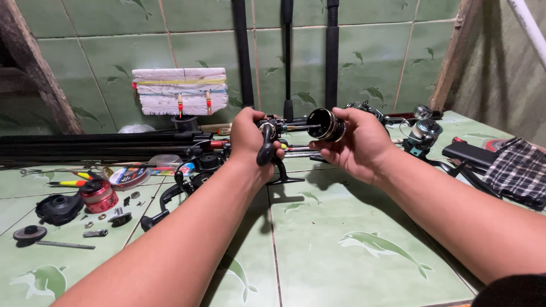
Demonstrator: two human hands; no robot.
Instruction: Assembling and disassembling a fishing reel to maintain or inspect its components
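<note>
Between my hands, reel half apart: left hand (250,139) grips the reel body (270,136), right hand (355,142) grips the black spool (325,125), off the shaft; loose parts (108,219) lie left, unassembled.

dim, greenish | light from above | soft shadows | sharp

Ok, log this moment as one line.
left hand: grips black reel body | right hand: holds black spool at reel front | surface: green tiled floor | nearby: red spool, loose parts
</note>
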